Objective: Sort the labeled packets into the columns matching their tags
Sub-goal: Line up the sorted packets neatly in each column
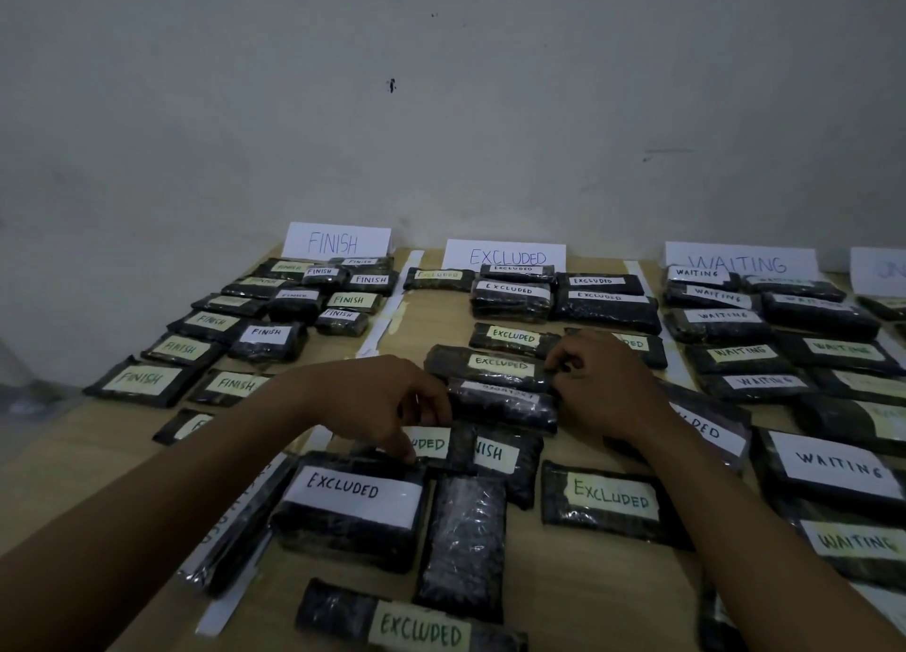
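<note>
Left hand [387, 406], fingers curled, hides half an EXCLUDED label [430, 443]; whether it grips anything is unclear. The upside-down-labelled packet [500, 406] lies lengthwise left-right, in the column below the EXCLUDED sign [505, 255]. Right hand [603, 386] pinches its right end.

Marked pale wall [441, 112] behind wooden table [588, 597]

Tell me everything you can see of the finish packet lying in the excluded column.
The FINISH packet is a dark, flat block in shiny clear wrap, with a pale tape tag showing only NISH. It lies flat on the table in the EXCLUDED column, misplaced. Other packets crowd its left, far and near edges. The left hand is just left of it; contact unclear.
</note>
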{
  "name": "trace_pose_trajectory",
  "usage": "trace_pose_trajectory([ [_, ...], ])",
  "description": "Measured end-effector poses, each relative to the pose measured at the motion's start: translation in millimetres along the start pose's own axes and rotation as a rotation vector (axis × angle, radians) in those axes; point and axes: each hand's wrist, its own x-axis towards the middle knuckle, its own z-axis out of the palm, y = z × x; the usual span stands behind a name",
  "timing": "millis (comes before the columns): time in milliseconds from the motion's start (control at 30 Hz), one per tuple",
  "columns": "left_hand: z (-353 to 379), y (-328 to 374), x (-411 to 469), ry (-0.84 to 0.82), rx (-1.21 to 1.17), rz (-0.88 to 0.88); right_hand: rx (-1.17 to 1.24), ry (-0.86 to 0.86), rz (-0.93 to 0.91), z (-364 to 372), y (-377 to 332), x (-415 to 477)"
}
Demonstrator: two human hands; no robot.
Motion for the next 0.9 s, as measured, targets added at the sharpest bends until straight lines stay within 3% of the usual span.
trace_pose_trajectory([
  [133, -2, 1, -2, 0.008, -0.066, 0.010, 0.016, 0.008, 0.004, -1, -2, -1],
  [200, -8, -1, -5, 0.025, -0.228, 0.027, 0.006, 0.008, 0.002, -1, -2, -1],
  [333, -32, -13, 0, 0.266, -0.438, 0.013, -0.012, 0.003, 0.005, -1, -2, -1],
  [500, -64, -34, 45, 0.546, -0.299, -0.110, -0.009, 0.005, 0.005, -2, -2, -1],
  [733, -88, -53, 95, 0.407, 0.248, -0.199, -0.025, 0.001, -0.002, -1, 0, 0],
  [900, -88, -63, 114, 0.333, 0.337, -0.225, -0.028, -0.003, -0.018, -1, 1, 0],
])
